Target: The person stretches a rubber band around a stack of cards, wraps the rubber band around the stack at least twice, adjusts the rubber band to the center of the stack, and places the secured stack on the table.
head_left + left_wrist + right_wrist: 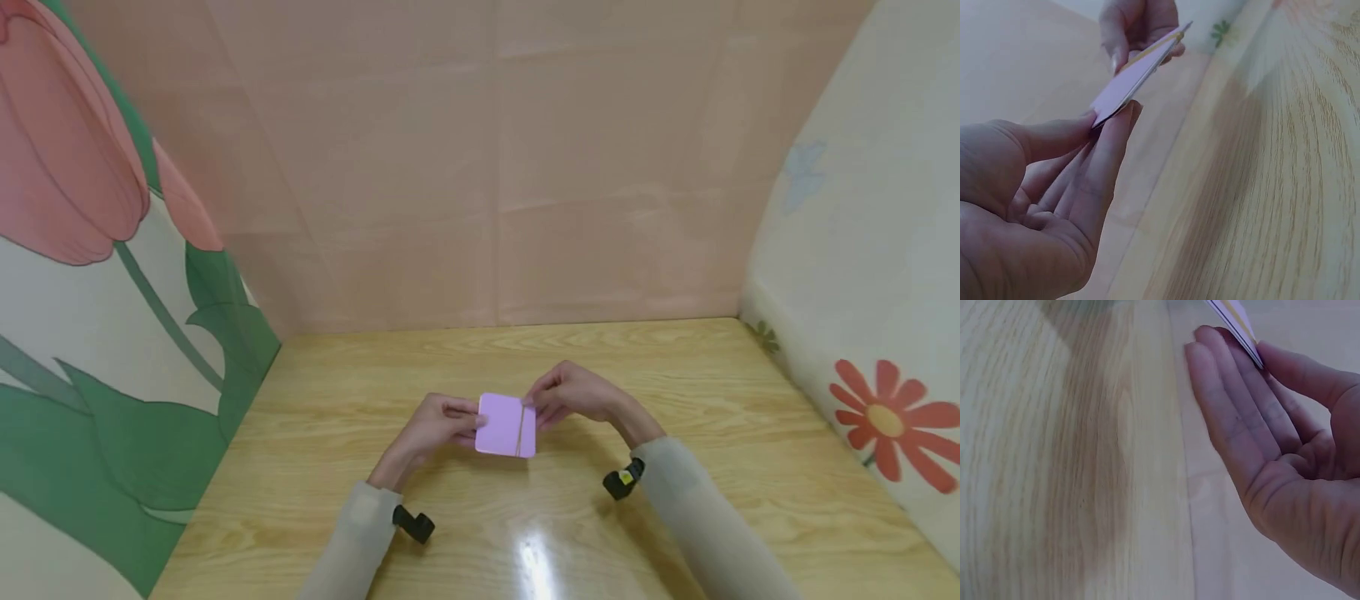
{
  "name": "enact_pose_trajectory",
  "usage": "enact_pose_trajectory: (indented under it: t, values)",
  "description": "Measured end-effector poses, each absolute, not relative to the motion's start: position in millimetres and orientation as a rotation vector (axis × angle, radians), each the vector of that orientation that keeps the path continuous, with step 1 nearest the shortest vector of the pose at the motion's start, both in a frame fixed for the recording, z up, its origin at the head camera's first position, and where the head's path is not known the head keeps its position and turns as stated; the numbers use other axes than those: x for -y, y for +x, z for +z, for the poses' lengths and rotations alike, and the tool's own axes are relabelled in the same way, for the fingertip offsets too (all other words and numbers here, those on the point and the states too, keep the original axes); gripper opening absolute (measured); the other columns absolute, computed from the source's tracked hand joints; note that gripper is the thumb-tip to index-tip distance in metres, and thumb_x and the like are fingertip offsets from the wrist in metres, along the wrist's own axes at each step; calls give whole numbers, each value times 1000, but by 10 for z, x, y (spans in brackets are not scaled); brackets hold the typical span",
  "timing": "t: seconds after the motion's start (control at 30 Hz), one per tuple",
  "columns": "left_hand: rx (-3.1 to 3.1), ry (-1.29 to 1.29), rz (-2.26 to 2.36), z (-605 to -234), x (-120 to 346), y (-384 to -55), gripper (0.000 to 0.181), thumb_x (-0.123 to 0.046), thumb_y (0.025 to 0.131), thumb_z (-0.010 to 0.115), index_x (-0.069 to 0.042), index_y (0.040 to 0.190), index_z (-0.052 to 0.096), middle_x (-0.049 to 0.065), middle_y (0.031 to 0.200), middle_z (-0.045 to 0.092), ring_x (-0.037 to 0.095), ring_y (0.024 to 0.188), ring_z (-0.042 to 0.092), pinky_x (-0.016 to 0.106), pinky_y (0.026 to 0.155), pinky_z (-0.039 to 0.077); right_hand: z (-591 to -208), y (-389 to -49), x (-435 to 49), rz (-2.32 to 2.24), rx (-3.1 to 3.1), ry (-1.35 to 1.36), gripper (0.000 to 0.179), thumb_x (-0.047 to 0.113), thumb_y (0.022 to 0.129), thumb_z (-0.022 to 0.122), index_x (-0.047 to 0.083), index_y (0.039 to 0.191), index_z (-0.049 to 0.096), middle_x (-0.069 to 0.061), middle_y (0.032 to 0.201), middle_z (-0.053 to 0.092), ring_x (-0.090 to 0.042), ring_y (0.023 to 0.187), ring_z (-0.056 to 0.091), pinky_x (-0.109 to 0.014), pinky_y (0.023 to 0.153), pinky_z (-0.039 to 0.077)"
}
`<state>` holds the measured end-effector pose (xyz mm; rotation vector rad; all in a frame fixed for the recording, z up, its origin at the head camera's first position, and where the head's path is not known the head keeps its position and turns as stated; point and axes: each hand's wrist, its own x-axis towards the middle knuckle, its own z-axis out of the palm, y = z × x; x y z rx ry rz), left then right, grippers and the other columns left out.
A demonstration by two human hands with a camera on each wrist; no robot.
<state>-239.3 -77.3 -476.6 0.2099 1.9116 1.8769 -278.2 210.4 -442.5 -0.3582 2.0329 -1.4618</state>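
Note:
Both hands hold a thin lilac square (pixel 497 425) with rounded corners, raised above the table. A tan rubber band (pixel 520 431) runs across its face close to the right edge. My left hand (pixel 438 425) pinches the left edge, thumb on the face and fingers behind. At the opposite edge, my right hand (pixel 576 392) pinches with the thumb by the band. Seen edge-on in the left wrist view, the square (pixel 1124 87) shows a pale side with a dark line. The right wrist view catches only a corner of it between thumb and fingers.
The wood-grain table (pixel 337 375) meets a pinkish sheet (pixel 487 167) at the back. Tulip-printed fabric (pixel 67 125) hangs on the left, flower-printed fabric (pixel 862 275) on the right. A black wrist camera (pixel 414 525) is on the left cuff, another (pixel 622 481) on the right.

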Motion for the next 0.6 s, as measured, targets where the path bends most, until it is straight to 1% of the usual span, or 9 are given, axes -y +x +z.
enact_pose_trajectory:
  t: [0.2,0.43,0.6]
  values:
    - [-1911,227,1847,-4770,748,-2413,28,-5,97,74,11,120,72,26,107,79,20,82,79,38,80,70,-4389,-2819,-2128,-1415,-2022,-399,21,5,99,66,-9,110,77,-18,101,81,-25,80,80,-61,90,64]
    - [-1927,225,1839,-4763,732,-2407,27,-5,98,73,11,119,73,26,106,79,19,80,79,37,78,70,-4364,-2830,-2111,-1431,-2016,-417,21,6,98,70,-10,109,76,-17,100,81,-24,79,79,-61,91,64]
    - [-1918,225,1840,-4769,733,-2405,27,-4,97,73,11,119,73,25,105,79,19,79,79,37,78,70,-4368,-2816,-2089,-1442,-2026,-410,20,7,98,70,-7,109,78,-16,100,81,-25,79,79,-61,91,64]
